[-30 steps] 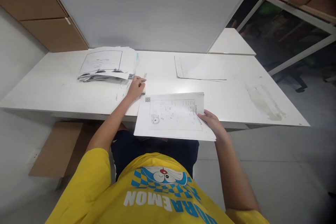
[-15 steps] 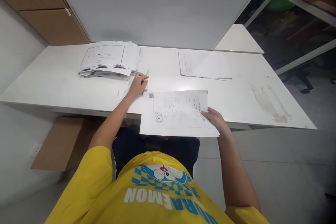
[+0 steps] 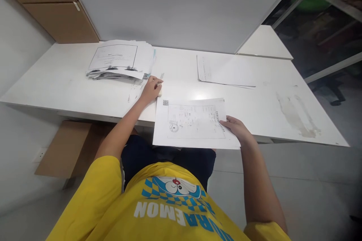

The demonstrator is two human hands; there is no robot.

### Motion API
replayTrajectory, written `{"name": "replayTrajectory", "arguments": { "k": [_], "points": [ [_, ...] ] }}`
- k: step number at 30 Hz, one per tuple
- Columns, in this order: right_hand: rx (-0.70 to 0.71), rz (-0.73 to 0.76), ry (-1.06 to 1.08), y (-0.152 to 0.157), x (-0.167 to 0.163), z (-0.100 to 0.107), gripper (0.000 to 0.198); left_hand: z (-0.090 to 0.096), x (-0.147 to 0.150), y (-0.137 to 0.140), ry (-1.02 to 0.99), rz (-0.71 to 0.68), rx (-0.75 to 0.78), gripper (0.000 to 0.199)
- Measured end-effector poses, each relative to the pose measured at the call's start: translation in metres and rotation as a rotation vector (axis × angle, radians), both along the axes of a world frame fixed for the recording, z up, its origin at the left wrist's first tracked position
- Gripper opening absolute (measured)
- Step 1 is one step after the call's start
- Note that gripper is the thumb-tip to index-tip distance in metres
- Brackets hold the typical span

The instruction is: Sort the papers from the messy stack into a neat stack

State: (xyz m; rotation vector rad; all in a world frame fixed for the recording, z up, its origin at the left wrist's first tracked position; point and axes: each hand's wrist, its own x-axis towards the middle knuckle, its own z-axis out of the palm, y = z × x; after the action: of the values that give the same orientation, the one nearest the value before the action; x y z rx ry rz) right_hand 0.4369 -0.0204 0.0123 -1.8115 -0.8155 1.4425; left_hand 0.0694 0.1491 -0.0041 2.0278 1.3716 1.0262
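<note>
My right hand grips the right edge of a few printed sheets of paper, thumb on top and fingers underneath. The sheets carry a QR code, a round stamp and a ruled frame, and they overhang the table's front edge above my lap. My left hand rests on the table just beyond the sheets' upper left corner, its fingers curled. A small pale object shows beside its fingertips, mostly covered, and its kind cannot be made out.
A thick stack of papers lies at the table's back left. A thinner set of sheets lies right of centre. Cardboard boxes stand at the back left, and another box is below the table. A grey panel rises behind.
The view has shifted slightly, so the table and papers sit a little differently in the picture. Both hands keep nearly the same pose, and the sheets stay in my right hand.
</note>
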Motion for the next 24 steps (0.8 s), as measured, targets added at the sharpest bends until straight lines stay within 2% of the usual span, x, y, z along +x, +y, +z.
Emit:
{"name": "replayTrajectory", "arguments": {
  "k": [11,18,24],
  "points": [
    [0.007,-0.039,0.028,0.001,-0.001,-0.002,0.013,0.003,0.001,-0.002,0.024,0.006,-0.013,0.020],
    [0.038,-0.007,0.044,0.012,0.004,-0.006,0.018,0.000,0.001,0.002,0.157,-0.034,0.023,0.032],
    [0.017,0.027,0.053,0.018,0.008,-0.007,0.021,0.001,0.002,0.007,0.192,-0.085,-0.101,0.042]
  ]
}}
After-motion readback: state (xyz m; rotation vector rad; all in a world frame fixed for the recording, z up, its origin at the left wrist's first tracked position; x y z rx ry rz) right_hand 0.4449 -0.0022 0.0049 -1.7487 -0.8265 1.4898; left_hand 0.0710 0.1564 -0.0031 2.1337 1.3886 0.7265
